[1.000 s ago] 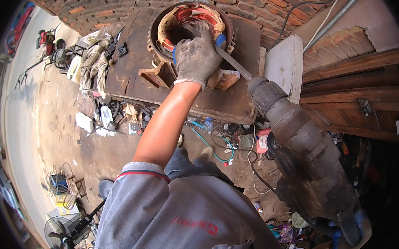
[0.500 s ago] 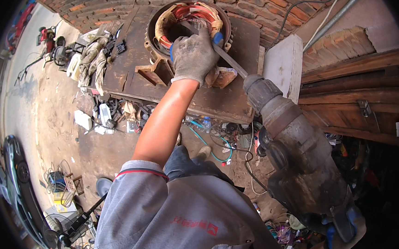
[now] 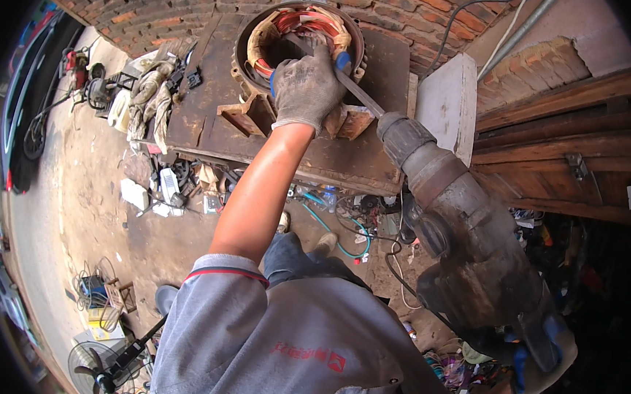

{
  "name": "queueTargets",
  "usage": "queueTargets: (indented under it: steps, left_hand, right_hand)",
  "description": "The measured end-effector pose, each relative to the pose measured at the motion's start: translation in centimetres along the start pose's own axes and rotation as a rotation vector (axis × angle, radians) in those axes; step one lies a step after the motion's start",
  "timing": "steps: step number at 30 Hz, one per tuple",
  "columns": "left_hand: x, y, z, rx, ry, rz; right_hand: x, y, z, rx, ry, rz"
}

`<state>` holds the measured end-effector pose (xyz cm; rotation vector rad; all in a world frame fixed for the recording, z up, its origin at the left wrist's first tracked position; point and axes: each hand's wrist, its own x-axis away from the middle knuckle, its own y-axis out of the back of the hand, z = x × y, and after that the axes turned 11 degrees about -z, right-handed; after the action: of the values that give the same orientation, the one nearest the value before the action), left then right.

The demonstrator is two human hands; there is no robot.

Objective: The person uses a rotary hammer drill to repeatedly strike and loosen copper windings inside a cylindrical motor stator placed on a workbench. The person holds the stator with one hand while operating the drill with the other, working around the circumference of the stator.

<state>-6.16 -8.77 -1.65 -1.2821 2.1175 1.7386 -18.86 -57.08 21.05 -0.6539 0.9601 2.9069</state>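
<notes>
My left hand (image 3: 306, 94), in a dirty grey glove, is closed round the long steel chisel (image 3: 363, 96), its tip inside an iron motor stator (image 3: 351, 82) that holds red copper windings (image 3: 304, 22) bound in pale tape. The stator stands on angled iron feet (image 3: 242, 116) on a dark worktop (image 3: 193, 126). The chisel sits in a large, worn grey hammer drill (image 3: 477, 245) that slants across the right side. My right hand (image 3: 553, 360), gloved, grips the drill's rear handle at lower right.
Behind the worktop is a brick wall (image 3: 161, 3). Rags (image 3: 151, 94), scrap and tools crowd the left end. A white board (image 3: 445, 103) and wooden door (image 3: 550, 184) stand right. Cables (image 3: 393, 239), a hose and a fan (image 3: 95, 372) lie below. A car (image 3: 33, 97) is on the road.
The drill and my right hand have moved slightly up and leftward, toward the stator. Out on the road, a car has appeared and travelled from lower left to upper left.
</notes>
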Motion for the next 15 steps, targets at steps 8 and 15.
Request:
queueTargets:
  steps: [8,15]
  left_hand:
    - [0.3,0.7,0.0,0.042,0.012,0.053]
    - [4.9,5.6,4.8,0.003,0.120,-0.431]
  right_hand:
    - [0.4,2.3,-1.9,0.029,0.011,0.166]
    - [0.2,-0.7,-0.5,-0.126,0.133,0.092]
